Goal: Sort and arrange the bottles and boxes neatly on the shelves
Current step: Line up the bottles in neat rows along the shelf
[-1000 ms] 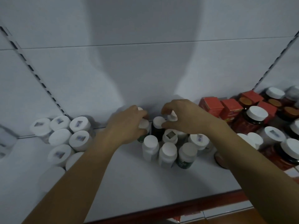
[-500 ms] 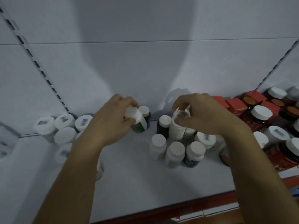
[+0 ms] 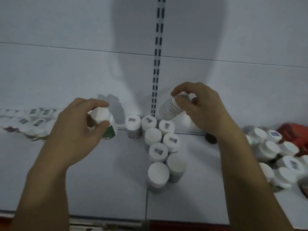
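item: my left hand [image 3: 75, 129], fingers [image 3: 101, 126] closed around a green-labelled bottle [image 3: 106, 124], white cap up, long axis tilted toward me, held above the shelf [image 3: 100, 180].
item: my right hand [image 3: 201, 112], fingers [image 3: 181, 100] pinched on a white-labelled bottle [image 3: 170, 109], long axis leaning down and left.
item: standing cluster of white-capped bottles [image 3: 160, 147], between both hands, running from the back wall toward me in a rough double row.
relation: the cluster lies below and left of my right-hand bottle, right of my left-hand one; the right hand looks nearer its back end.
item: further bottles [image 3: 275, 155] crowded at right; another group [image 3: 33, 119] far left, blurred.
no containers seen.
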Available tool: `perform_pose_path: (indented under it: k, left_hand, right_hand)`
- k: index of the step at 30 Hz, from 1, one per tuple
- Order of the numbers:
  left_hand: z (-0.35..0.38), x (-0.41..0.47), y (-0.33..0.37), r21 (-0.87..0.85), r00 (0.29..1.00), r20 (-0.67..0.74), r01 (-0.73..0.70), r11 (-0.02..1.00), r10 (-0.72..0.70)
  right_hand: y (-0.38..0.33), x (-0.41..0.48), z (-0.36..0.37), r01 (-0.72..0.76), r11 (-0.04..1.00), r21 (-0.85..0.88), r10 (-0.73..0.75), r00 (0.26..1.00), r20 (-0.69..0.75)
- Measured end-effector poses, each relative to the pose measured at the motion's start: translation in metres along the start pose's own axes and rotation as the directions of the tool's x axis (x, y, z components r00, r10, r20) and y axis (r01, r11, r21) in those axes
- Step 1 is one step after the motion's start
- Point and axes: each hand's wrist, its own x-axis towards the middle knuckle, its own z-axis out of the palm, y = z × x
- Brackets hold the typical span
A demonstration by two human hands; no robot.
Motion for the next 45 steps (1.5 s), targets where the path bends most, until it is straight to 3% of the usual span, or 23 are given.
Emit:
perform_pose_path:
  k: [6, 10, 17, 21, 25, 29, 34, 40, 43, 45]
  left_hand:
    - [-0.038, -0.037, -0.083, 0.002, 0.993, 0.018, 0.113, 0.994, -0.113]
    - [-0.047, -0.047, -0.123, 0.026, 0.985, 0.075, 0.152, 0.988, -0.154]
    - [-0.042, -0.050, -0.149, -0.008, 0.978, 0.155, 0.146, 0.989, -0.143]
    - [-0.035, -0.044, -0.146, -0.028, 0.975, 0.199, 0.108, 0.994, -0.100]
    - [-0.027, -0.036, -0.142, -0.058, 0.970, 0.242, 0.051, 0.997, -0.035]
    - [-0.019, -0.029, -0.140, -0.085, 0.974, 0.225, -0.009, 0.996, 0.028]
    - [-0.006, -0.019, -0.131, -0.214, 0.973, 0.197, -0.073, 0.974, 0.117]
    - [0.006, -0.018, -0.116, -0.292, 0.967, 0.179, -0.125, 0.948, 0.183]
    - [0.002, -0.022, -0.124, -0.242, 0.958, 0.224, -0.122, 0.963, 0.177]
    - [0.003, -0.026, -0.134, -0.130, 0.933, 0.331, -0.103, 0.986, 0.141]
  right_hand:
    - [-0.063, 0.024, 0.092, 0.075, 0.997, -0.020, -0.070, 0.981, 0.180]
    - [-0.079, 0.047, 0.156, 0.081, 0.977, -0.200, -0.009, 0.942, 0.336]
    - [-0.078, 0.058, 0.235, 0.075, 0.904, -0.421, 0.055, 0.955, 0.290]
    - [-0.070, 0.060, 0.250, 0.019, 0.906, -0.423, 0.100, 0.961, 0.259]
    - [-0.066, 0.059, 0.240, -0.027, 0.934, -0.357, 0.154, 0.931, 0.332]
    - [-0.077, 0.044, 0.211, 0.069, 0.924, -0.375, 0.073, 0.934, 0.350]
    - [-0.092, 0.008, 0.192, 0.013, 0.965, -0.261, 0.135, 0.831, 0.540]
    - [-0.069, -0.008, 0.231, -0.111, 0.983, -0.148, 0.154, 0.935, 0.320]
    - [-0.053, -0.007, 0.240, -0.240, 0.967, -0.080, 0.252, 0.943, 0.218]
    - [-0.051, -0.008, 0.246, -0.283, 0.959, 0.004, 0.277, 0.940, 0.202]
